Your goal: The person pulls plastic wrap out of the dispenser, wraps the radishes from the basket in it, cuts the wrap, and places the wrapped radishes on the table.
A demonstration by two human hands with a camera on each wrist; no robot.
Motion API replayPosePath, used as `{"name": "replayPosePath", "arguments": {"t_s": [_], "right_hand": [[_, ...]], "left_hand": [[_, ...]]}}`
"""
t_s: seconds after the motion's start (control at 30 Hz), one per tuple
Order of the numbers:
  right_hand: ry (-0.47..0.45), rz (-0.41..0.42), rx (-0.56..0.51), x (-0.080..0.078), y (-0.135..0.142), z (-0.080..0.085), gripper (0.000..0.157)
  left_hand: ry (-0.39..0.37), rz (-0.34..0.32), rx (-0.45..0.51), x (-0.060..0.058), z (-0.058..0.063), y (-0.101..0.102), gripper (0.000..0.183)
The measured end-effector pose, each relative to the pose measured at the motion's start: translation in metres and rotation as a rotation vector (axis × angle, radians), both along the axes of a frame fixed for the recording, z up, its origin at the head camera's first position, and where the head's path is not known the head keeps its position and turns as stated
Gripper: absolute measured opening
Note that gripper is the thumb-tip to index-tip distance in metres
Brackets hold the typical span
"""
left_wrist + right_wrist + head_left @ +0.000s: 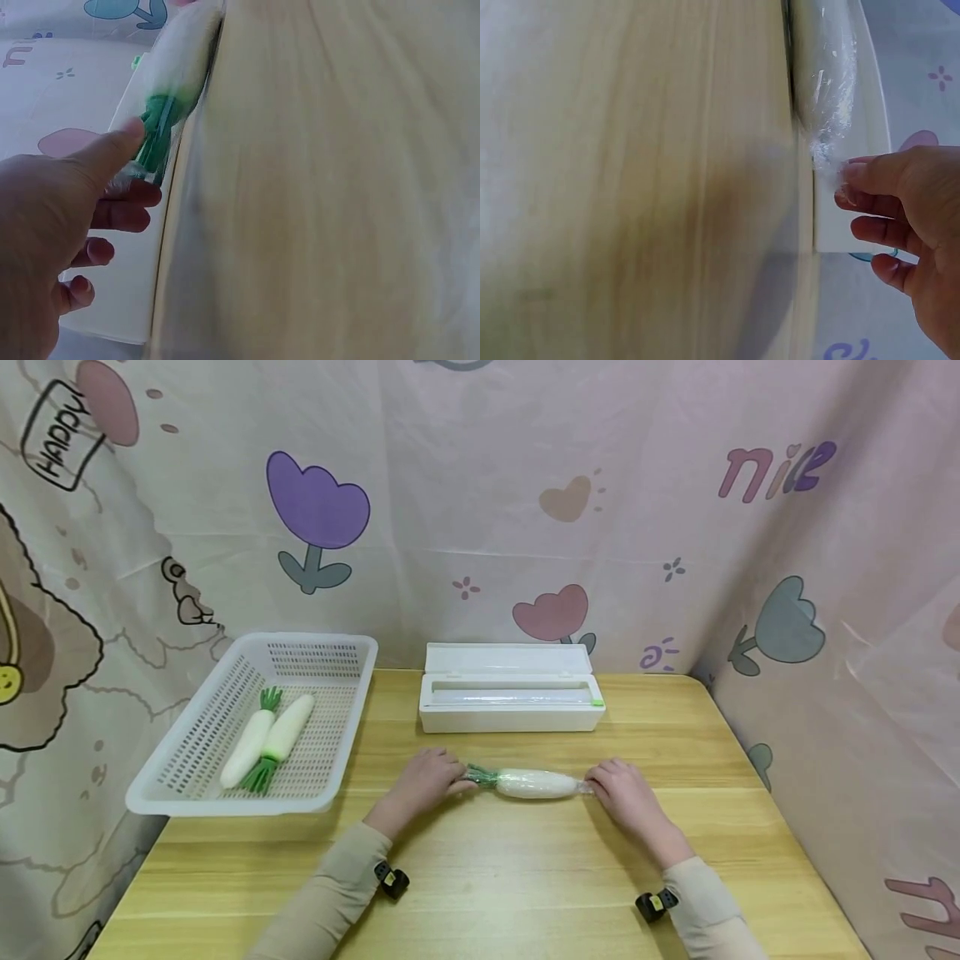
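Note:
A white radish (pixel 536 783) wrapped in clear plastic film lies crosswise between the two hands, its green stem end (pixel 156 135) to the left. My left hand (pixel 429 781) pinches the film at that stem end between thumb and index finger. At the opposite end, my right hand (pixel 624 795) pinches the gathered, twisted tail of film (pixel 829 154). The film looks shiny and drawn close around the radish. In both wrist views the other fingers are loosely bent beside the pinch.
A white box (pixel 512 718) with its lid raised and a roll of film (pixel 517 697) inside stands behind the radish. To the left is a white perforated basket (pixel 345 727) holding two unwrapped radishes (pixel 288 727). The wooden table (pixel 487 877) meets a patterned curtain at the back.

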State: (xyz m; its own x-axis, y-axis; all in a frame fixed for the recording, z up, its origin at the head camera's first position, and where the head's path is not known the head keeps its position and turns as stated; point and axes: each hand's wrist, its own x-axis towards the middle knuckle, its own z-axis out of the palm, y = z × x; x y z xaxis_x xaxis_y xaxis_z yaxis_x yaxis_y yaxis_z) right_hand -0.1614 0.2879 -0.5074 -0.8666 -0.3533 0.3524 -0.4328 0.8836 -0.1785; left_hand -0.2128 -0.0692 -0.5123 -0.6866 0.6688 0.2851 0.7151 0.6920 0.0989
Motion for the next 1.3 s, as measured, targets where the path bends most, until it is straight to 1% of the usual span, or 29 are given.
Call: {"name": "replayPosePath", "arguments": {"t_s": [0.07, 0.23, 0.37, 0.43, 0.5, 0.63, 0.73, 0.83, 0.93, 1.07, 1.17, 1.3], "right_hand": [[0.003, 0.003, -0.003, -0.002, 0.000, -0.001, 0.003], [0.008, 0.022, 0.014, -0.003, -0.002, -0.003, 0.016], [-0.056, 0.018, 0.032, 0.000, -0.008, 0.000, 0.024], [-0.086, 0.010, 0.035, 0.002, -0.012, 0.001, 0.028], [-0.103, 0.000, 0.037, 0.003, -0.016, 0.002, 0.031], [-0.117, -0.030, 0.041, 0.002, -0.020, 0.000, 0.033], [-0.125, -0.057, 0.029, 0.002, -0.019, 0.000, 0.036], [-0.130, -0.068, 0.027, 0.003, -0.015, 0.000, 0.042], [-0.131, -0.073, 0.053, 0.004, -0.007, 0.000, 0.047], [-0.134, -0.095, 0.083, 0.006, 0.006, 0.000, 0.047], [-0.128, -0.125, 0.091, 0.008, 0.016, 0.001, 0.047], [-0.107, -0.175, 0.096, 0.012, 0.030, 0.005, 0.048]], "left_hand": [[0.003, 0.027, 0.001, 0.001, -0.002, 0.000, 0.031], [-0.045, 0.100, 0.056, 0.003, -0.004, 0.001, 0.036], [-0.069, 0.104, 0.074, 0.005, -0.004, 0.001, 0.042], [-0.069, 0.100, 0.074, 0.007, -0.004, 0.002, 0.039], [-0.072, 0.104, 0.077, 0.008, -0.004, 0.002, 0.031], [-0.087, 0.113, 0.074, 0.008, -0.002, 0.008, 0.019], [-0.101, 0.108, 0.057, 0.007, 0.000, 0.017, 0.016], [-0.111, 0.096, 0.034, 0.005, 0.000, 0.029, 0.016], [-0.123, 0.090, 0.024, 0.003, 0.002, 0.043, 0.017], [-0.132, 0.096, 0.038, 0.000, 0.008, 0.061, 0.025], [-0.150, 0.089, 0.048, -0.002, 0.012, 0.074, 0.030], [-0.188, 0.090, 0.014, -0.007, 0.014, 0.093, 0.032]]}}
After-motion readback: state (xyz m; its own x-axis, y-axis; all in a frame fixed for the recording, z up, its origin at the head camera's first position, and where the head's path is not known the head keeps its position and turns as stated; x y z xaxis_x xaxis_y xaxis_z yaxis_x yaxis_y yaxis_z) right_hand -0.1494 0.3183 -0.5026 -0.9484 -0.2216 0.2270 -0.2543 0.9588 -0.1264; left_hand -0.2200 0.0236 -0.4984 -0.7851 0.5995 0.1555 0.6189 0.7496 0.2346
